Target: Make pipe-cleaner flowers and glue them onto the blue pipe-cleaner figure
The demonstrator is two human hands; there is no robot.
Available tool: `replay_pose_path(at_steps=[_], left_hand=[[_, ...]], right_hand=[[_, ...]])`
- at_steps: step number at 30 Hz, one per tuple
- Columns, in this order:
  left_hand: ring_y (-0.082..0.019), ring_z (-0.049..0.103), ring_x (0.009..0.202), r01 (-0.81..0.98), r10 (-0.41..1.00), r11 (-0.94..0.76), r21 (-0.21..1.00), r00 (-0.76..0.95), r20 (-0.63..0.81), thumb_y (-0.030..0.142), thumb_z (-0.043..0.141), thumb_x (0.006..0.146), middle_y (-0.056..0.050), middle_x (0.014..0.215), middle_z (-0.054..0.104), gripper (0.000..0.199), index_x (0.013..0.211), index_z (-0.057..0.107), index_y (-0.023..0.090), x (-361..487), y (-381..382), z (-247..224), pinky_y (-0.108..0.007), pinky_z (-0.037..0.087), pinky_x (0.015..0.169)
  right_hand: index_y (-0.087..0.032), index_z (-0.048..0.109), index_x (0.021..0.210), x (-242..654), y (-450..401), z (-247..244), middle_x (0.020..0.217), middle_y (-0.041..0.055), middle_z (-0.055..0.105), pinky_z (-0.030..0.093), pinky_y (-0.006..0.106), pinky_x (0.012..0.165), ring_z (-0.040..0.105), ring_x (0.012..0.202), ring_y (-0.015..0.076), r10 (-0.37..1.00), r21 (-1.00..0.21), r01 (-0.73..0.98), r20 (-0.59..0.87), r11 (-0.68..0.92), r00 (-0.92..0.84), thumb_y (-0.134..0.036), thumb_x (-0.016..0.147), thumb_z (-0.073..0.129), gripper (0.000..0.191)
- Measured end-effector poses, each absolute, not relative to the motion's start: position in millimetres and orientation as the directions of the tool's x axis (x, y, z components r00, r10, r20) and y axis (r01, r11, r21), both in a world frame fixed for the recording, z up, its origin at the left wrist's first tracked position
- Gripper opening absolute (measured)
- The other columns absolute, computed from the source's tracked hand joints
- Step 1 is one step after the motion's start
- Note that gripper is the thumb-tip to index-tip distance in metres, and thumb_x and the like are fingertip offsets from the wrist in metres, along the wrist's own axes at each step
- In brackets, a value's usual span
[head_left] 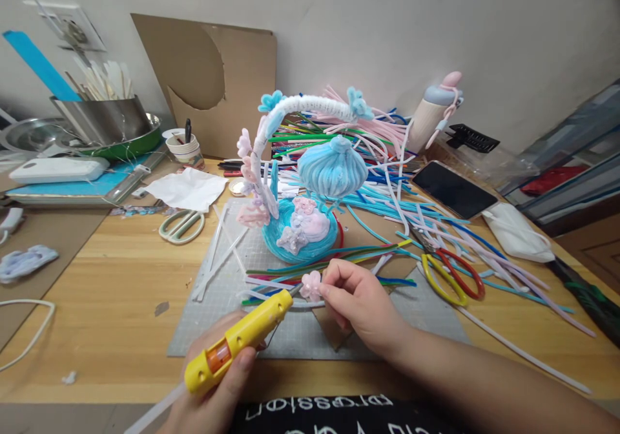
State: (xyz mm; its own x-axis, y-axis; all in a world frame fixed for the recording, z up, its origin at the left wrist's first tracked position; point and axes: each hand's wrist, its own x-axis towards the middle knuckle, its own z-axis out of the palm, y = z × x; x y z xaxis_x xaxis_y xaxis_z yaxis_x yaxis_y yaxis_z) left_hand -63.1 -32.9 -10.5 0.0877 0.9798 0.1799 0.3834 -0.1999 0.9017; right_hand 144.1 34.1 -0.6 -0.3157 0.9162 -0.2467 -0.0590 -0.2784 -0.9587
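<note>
My left hand [217, 363] is wrapped round a yellow glue gun [242, 337] with a white glue stick out of its back. The gun's nozzle meets a small pink fuzzy flower [310, 286], which my right hand [356, 298] pinches between thumb and fingers. Behind both hands stands a craft piece: a round blue base [276, 243] bearing pink and lilac shapes, a white arch [310, 103] with flowers along it, and a blue pleated shell shape [333, 168] under the arch.
Red-and-yellow scissors [453, 278] lie at right near a phone [454, 188]. Many pipe cleaners [387, 208] spread behind the grey cutting mat [194, 330]. Pale green scissors [182, 227], a white tissue [188, 188], a paper cup [185, 148] and a metal pot [104, 121] are at left; a bottle [431, 114] stands at back right.
</note>
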Motion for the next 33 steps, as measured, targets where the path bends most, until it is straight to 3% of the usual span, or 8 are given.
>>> replay_pose_path(at_steps=[8,14,21,33], left_hand=[[-0.016,0.059,0.066,0.408,0.960,-0.272,0.872,0.172,0.219,0.040,0.046,0.091,0.000,0.070,0.062,0.028,0.075,0.061,0.022,-63,-30,-8,-0.023,0.049,0.061],[-0.015,0.054,0.058,0.381,0.967,-0.252,0.889,0.136,0.216,0.046,0.047,0.089,0.002,0.062,0.057,0.033,0.069,0.057,0.023,-58,-30,-4,-0.024,0.044,0.055],[-0.017,0.055,0.064,0.357,0.961,-0.261,0.897,0.184,0.206,0.053,0.041,0.091,-0.001,0.065,0.057,0.041,0.069,0.058,0.023,-56,-31,0,-0.028,0.046,0.061],[-0.016,0.055,0.061,0.364,0.954,-0.297,0.883,0.154,0.257,0.050,0.042,0.091,0.000,0.063,0.057,0.038,0.069,0.059,0.025,-54,-30,-1,-0.027,0.046,0.058]], right_hand=[[-0.019,0.044,0.065,144,34,-4,0.039,-0.0111,0.040,0.022,0.015,0.034,0.030,0.033,0.0028,0.915,-0.948,-0.100,-0.257,-0.301,-0.311,-0.035,0.073,0.062,0.025],[-0.019,0.045,0.065,145,35,-4,0.039,-0.0107,0.041,0.022,0.015,0.034,0.031,0.033,0.0031,0.912,-0.950,-0.090,-0.256,-0.299,-0.321,-0.035,0.074,0.063,0.025],[-0.019,0.045,0.064,144,34,-2,0.038,-0.0109,0.040,0.020,0.015,0.034,0.030,0.032,0.0029,0.905,-0.943,-0.105,-0.265,-0.315,-0.334,-0.036,0.073,0.063,0.027],[-0.019,0.044,0.065,144,36,-5,0.037,-0.0115,0.040,0.021,0.015,0.034,0.029,0.031,0.0026,0.890,-0.922,-0.153,-0.284,-0.355,-0.356,-0.038,0.072,0.065,0.029]])
